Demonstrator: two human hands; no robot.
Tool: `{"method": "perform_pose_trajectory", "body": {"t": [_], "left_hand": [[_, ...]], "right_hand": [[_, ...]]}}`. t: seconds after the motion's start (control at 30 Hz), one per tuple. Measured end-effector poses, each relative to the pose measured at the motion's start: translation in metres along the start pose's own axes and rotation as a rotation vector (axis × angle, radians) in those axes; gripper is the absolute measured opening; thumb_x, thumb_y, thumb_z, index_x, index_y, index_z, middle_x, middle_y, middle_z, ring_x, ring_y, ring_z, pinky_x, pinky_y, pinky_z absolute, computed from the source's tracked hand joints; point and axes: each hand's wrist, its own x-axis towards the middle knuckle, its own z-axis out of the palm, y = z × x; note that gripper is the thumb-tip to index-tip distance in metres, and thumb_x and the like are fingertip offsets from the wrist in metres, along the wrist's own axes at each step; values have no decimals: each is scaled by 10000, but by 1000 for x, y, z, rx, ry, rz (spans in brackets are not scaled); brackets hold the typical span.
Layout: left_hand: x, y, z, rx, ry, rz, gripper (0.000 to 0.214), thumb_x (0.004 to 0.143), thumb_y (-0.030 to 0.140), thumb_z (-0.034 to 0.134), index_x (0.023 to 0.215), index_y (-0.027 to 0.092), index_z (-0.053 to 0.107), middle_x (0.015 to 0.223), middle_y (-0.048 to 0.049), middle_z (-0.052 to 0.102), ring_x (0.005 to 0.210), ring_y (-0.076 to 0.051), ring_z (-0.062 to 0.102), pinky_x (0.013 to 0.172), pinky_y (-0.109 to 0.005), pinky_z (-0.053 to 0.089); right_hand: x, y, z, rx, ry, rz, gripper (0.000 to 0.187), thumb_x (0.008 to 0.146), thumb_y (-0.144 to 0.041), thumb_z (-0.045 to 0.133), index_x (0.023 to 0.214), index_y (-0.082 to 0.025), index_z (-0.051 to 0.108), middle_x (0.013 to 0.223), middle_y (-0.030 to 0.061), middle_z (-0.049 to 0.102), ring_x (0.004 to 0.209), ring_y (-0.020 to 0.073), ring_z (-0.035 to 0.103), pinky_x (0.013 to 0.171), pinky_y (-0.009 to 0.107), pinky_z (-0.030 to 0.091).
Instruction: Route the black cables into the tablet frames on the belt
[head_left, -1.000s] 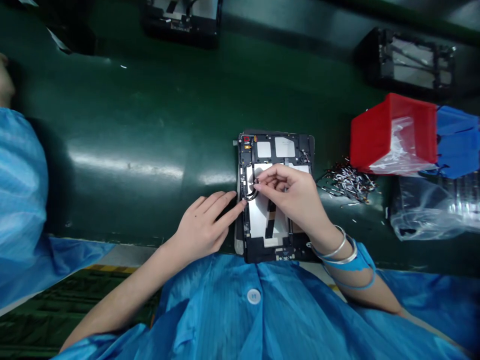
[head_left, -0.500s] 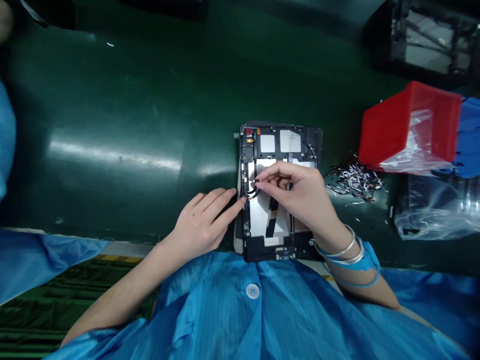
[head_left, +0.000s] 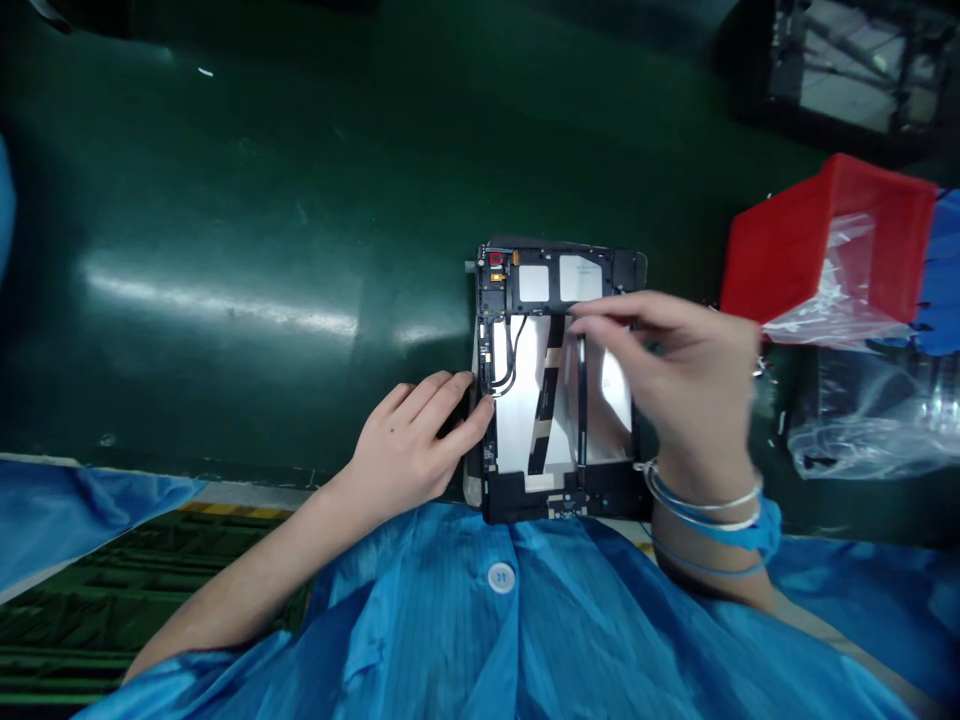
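Green worktop (head_left: 225,200) carries an opened tablet chassis (head_left: 559,380). Left hand (head_left: 409,445) rests spread against its left edge; right hand (head_left: 675,370) hovers above, fingers pinched, blurred.

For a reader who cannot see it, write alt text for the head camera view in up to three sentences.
An opened tablet chassis lies on a green work surface; the left hand rests against its left edge while the right hand hovers over its upper right. A red bin and a clear plastic bag sit to the right.
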Motion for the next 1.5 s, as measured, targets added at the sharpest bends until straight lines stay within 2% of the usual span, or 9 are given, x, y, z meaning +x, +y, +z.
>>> {"method": "perform_pose_trajectory", "body": {"t": [0.07, 0.13, 0.2, 0.3, 0.47, 0.57, 0.8, 1.03, 1.5], "left_hand": [[-1, -1, 1, -8, 1, -4, 339, 847, 70, 465, 1151, 107, 610, 1120, -177, 662, 1005, -283, 627, 708, -347, 498], [-1, -2, 1, -13, -4, -12, 378, 851, 72, 472, 1208, 121, 586, 1161, -182, 648, 1018, -286, 629, 704, -343, 497], [0, -1, 1, -13, -6, -15, 408, 854, 74, 485, 1248, 134, 569, 1210, -195, 625, 1041, -297, 625, 702, -340, 490], [2, 0, 1, -11, -15, -6, 440, 853, 66, 490, 1278, 156, 559, 1296, -201, 579, 1096, -306, 607, 741, -345, 477], [2, 1, 2, 10, -56, -20, 429, 870, 82, 471, 1276, 177, 571, 1349, -176, 555, 1148, -295, 583, 805, -356, 472], [2, 0, 2, 12, -58, -26, 425, 867, 77, 470, 1268, 171, 575, 1345, -176, 560, 1155, -289, 581, 809, -354, 478], [2, 0, 1, 8, -85, -13, 441, 863, 68, 466, 1283, 157, 567, 1382, -162, 538, 1219, -290, 548, 839, -360, 481], [13, -9, -7, -11, -207, 171, 376, 900, 87, 422, 1233, 99, 596, 1428, -116, 497, 1355, -293, 423, 1001, -436, 443], [17, -15, -10, -61, -240, 204, 406, 897, 89, 395, 1258, 83, 581, 1415, -123, 509, 1350, -294, 430, 999, -461, 459]], "right_hand": [[2, 11, -18, -215, 235, 45, 108, 835, -255, 640, 839, -227, 744, 738, 49, 689, 677, 199, 618, 603, 346, 432], [6, 20, -33, -454, 337, 139, 82, 796, -235, 670, 794, -201, 745, 628, 51, 622, 630, 206, 580, 610, 366, 395], [11, 24, -38, -513, 285, 124, 95, 772, -198, 682, 843, -202, 747, 667, 57, 625, 638, 194, 543, 616, 360, 368], [20, 17, -25, -253, 111, -58, 159, 784, -202, 687, 933, -228, 736, 809, 46, 665, 633, 148, 497, 569, 312, 352], [41, -5, 13, 11, -332, -140, 112, 722, -224, 761, 830, -220, 734, 696, -15, 630, 598, 111, 473, 581, 279, 366], [49, -8, 24, 40, -433, -131, 52, 710, -186, 757, 743, -200, 720, 663, -27, 609, 596, 96, 479, 601, 270, 372], [50, -5, 26, 131, -439, -62, 78, 729, -151, 730, 665, -180, 696, 611, -32, 567, 572, 82, 454, 583, 259, 367], [51, -2, 28, 98, -447, -97, 71, 749, -175, 716, 681, -183, 698, 662, -14, 603, 629, 98, 516, 613, 261, 397], [50, -4, 29, 67, -435, -96, 114, 726, -109, 734, 644, -177, 694, 631, -28, 573, 600, 86, 484, 623, 266, 385]]}}
